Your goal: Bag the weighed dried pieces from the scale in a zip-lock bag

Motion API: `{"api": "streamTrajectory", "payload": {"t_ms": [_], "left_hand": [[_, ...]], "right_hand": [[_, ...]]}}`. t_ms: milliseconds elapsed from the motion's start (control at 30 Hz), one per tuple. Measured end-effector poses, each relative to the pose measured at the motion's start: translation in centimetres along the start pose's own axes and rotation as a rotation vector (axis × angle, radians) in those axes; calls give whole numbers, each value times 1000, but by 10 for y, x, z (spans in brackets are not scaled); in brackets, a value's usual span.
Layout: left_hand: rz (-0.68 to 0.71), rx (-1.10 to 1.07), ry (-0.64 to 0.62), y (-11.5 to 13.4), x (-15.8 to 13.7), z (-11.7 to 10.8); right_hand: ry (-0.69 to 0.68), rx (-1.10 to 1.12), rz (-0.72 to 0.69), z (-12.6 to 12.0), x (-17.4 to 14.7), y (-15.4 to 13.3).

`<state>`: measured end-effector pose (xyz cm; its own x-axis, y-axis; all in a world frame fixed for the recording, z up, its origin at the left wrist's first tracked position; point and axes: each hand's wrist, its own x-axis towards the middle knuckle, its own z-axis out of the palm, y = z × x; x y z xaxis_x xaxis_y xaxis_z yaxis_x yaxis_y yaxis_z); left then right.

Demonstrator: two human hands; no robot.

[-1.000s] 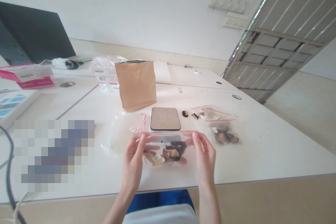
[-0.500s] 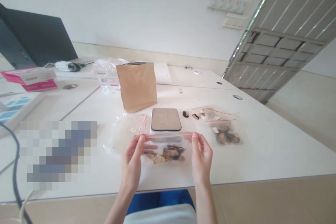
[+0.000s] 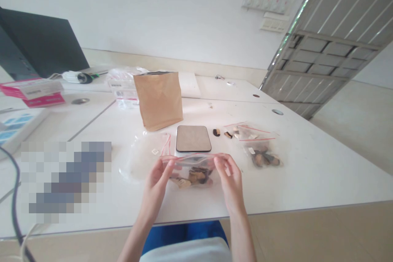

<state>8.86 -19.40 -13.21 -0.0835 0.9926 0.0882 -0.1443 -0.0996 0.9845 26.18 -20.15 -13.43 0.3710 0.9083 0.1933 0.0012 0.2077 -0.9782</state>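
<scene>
Pinched at its red-striped top edge by left hand [image 3: 158,182] and right hand [image 3: 230,182]: 1 clear, crinkly zip bag [image 3: 193,168] of lumpy brown pieces, just above the smooth white table [image 3: 307,172], near the rounded-square scale [image 3: 193,138].

Left hand [image 3: 158,182] and right hand [image 3: 230,180] pinch clear zip bag [image 3: 193,170] of brown pieces above white table [image 3: 307,172]; scale [image 3: 193,138], paper bag [image 3: 159,99] behind.
</scene>
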Motion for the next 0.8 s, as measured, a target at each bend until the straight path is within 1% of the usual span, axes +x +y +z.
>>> {"api": "streamTrajectory", "payload": {"t_ms": [133,233,367,467,533,667,800], "left_hand": [[26,7,-56,1,3,-5],[19,48,-102,3,4,-9],[42,97,-96,3,7,-15],[48,144,-88,3,8,-19],[44,161,-100,4,9,-20],[39,177,-118,2,10,-20],[25,184,-107,-2,13,-19]], "right_hand": [[22,1,20,-4,1,3],[47,-26,23,-5,1,6],[-22,11,39,-4,-1,5],[-35,85,46,-1,-2,3],[-18,106,54,2,-3,1],[63,135,52,7,-4,2],[94,91,65,8,-4,6]]}}
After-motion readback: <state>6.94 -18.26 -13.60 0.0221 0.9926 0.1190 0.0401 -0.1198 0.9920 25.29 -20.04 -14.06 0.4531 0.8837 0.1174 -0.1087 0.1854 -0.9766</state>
